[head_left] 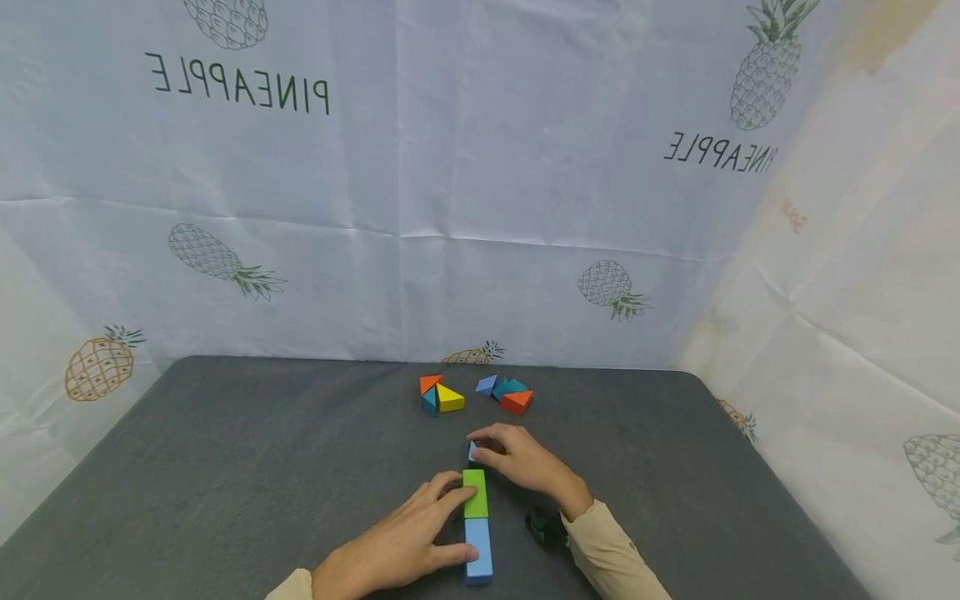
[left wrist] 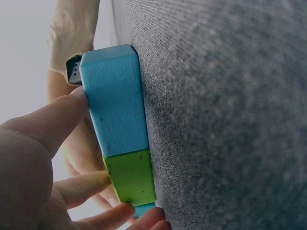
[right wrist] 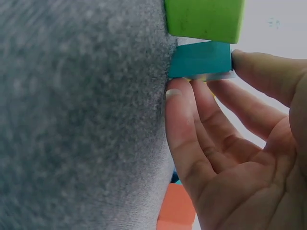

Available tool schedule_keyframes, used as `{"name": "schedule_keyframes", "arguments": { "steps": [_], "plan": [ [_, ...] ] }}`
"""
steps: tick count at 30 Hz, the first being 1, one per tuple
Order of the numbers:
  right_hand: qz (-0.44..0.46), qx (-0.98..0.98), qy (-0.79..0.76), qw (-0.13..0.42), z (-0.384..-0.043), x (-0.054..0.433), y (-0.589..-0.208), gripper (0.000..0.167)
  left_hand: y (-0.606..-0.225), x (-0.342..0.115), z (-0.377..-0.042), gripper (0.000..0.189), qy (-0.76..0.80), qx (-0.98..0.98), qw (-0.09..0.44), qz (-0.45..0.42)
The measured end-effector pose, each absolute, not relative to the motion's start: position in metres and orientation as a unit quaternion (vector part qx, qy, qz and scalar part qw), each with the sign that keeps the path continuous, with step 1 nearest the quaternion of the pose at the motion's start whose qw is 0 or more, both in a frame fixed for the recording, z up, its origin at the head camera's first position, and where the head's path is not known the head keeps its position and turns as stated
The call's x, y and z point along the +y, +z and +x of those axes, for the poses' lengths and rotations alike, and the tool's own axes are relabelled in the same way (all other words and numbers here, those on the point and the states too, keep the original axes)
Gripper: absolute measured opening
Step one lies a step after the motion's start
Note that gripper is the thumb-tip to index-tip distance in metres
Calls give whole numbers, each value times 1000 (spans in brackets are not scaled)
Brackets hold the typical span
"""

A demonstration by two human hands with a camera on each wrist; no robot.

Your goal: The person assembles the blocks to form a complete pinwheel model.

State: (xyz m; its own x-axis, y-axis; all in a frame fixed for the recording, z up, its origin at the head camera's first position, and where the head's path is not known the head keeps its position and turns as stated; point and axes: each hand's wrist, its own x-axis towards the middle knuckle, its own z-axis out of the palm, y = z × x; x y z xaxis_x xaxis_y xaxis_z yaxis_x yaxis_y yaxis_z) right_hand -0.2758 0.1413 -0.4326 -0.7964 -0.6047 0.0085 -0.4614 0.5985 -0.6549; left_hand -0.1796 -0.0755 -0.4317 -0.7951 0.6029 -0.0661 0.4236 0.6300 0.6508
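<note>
A long blue block point(head_left: 477, 552) and a green block point(head_left: 475, 493) lie end to end in a line on the dark table. My left hand point(head_left: 405, 533) rests along their left side, thumb on the blue block and index finger on the green one. Its other fingers reach down the green block's side in the left wrist view. At the far end of the line, my right hand point(head_left: 528, 462) pinches a small teal triangular block point(right wrist: 204, 60) between thumb and fingers. This piece stands close to the green block's end, partly covered by the fingers in the head view.
Farther back on the table point(head_left: 300, 442) sit two small groups of triangular blocks. The left group has an orange, a blue and a yellow block point(head_left: 450, 398); the right one has a periwinkle block point(head_left: 486, 385), teal pieces and an orange block point(head_left: 517, 402). A pineapple-print curtain point(head_left: 480, 167) hangs behind.
</note>
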Motion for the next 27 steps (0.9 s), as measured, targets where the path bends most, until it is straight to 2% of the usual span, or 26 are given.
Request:
{"name": "schedule_keyframes", "arguments": {
  "steps": [27],
  "plan": [
    [-299,873,-357,143,-271,137,-429,31,-432,-76,-180,76,320,890,135,296]
  ]
}}
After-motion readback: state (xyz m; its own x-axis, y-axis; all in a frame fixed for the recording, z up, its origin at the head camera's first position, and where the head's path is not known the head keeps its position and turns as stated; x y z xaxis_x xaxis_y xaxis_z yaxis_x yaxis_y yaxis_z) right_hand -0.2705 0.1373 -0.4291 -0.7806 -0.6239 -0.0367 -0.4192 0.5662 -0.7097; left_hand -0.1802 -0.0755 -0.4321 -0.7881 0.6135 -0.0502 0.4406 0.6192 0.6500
